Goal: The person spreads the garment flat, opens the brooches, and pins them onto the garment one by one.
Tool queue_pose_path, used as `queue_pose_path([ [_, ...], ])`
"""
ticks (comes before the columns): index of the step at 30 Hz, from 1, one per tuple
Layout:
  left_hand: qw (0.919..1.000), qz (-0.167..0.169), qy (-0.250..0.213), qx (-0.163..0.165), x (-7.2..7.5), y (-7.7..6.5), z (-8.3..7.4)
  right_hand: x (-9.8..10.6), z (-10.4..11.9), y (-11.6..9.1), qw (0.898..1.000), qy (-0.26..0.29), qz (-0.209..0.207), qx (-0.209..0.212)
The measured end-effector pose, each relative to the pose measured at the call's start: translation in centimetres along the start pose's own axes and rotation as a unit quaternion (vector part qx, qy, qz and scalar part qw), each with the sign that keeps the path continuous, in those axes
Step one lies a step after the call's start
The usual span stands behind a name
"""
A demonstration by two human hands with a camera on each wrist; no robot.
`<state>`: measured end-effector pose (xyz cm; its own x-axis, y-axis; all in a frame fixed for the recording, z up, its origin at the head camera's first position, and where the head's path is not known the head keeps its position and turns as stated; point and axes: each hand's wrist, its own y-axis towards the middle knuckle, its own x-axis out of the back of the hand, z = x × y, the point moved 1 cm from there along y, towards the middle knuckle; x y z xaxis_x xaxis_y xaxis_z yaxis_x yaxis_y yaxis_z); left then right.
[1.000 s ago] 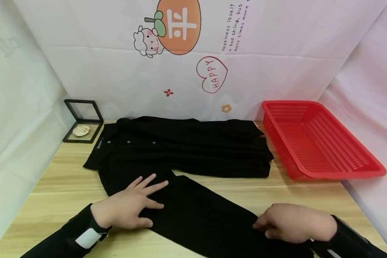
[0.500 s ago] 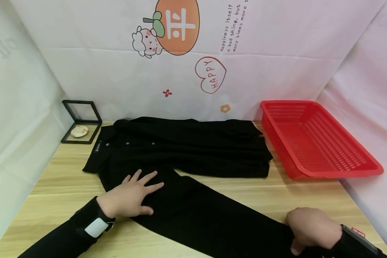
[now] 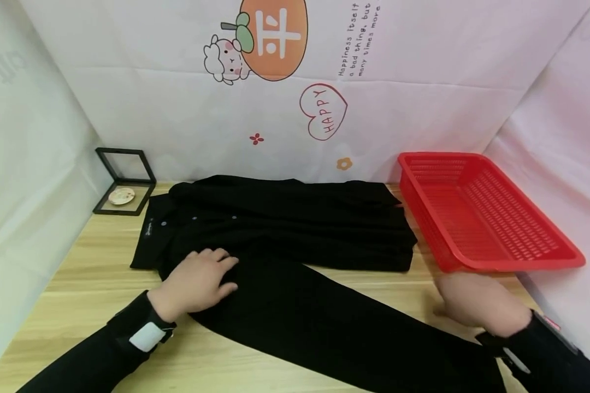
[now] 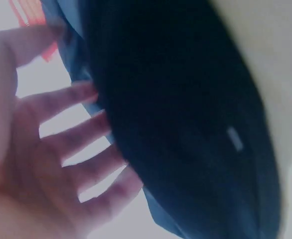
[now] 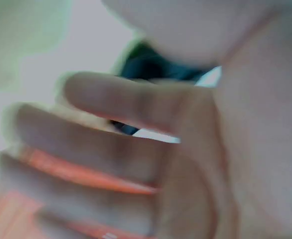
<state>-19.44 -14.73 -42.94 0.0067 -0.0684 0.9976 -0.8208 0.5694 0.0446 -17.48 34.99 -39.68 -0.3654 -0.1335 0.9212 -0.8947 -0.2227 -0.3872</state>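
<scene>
A black button-up shirt (image 3: 275, 229) lies on the table with its collar at the left. One sleeve (image 3: 334, 322) stretches toward the lower right, running out of the head view at the bottom. My left hand (image 3: 196, 281) rests at the shoulder near the top of that sleeve, fingers loosely bent. In the left wrist view its fingertips (image 4: 118, 157) meet the edge of dark cloth without gripping it. Blurred by motion, my right hand (image 3: 482, 303) is above the sleeve's far part, apart from the cloth. Its fingers (image 5: 86, 144) are loosely extended and hold nothing.
A red plastic basket (image 3: 452, 256) stands at the right, close to the shirt's hem. At the back left is an open black-framed case (image 3: 123, 212) with a small round disc (image 3: 122, 196). White printed sheets (image 3: 177, 125) wall the table's back and sides.
My right hand pulled the sleeve out to the lower right, then let go and rose away. My left hand shifted slightly up the shoulder, its spread fingers drawing closer together.
</scene>
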Motion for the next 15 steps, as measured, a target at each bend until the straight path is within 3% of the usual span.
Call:
queue_pose_path([
  [2, 0.9990, -0.034, 0.022, 0.018, 0.1, -0.2, 0.8, 1.0, 1.6, 1.5, 0.991, -0.010, -0.096, 0.098],
  [3, 0.9983, -0.040, 0.028, 0.030, 0.1, -0.4, 1.2, 1.2, 2.3, 2.3, 0.977, -0.028, -0.142, 0.159],
  [6, 0.9975, -0.031, 0.031, 0.056, -0.1, -1.0, 2.2, 1.5, 5.0, 5.0, 0.953, -0.004, -0.197, 0.231],
  [8, 0.9978, -0.026, 0.026, 0.055, -0.3, -1.3, 2.7, 1.3, 6.4, 6.8, 0.938, -0.017, -0.227, 0.261],
  [10, 0.9982, -0.032, 0.025, 0.044, -0.5, -1.5, 3.0, 1.0, 7.3, 8.2, 0.930, -0.038, -0.245, 0.271],
  [15, 0.9981, -0.053, 0.028, 0.015, -0.9, -1.8, 3.7, 0.4, 8.5, 10.4, 0.930, -0.037, -0.244, 0.273],
])
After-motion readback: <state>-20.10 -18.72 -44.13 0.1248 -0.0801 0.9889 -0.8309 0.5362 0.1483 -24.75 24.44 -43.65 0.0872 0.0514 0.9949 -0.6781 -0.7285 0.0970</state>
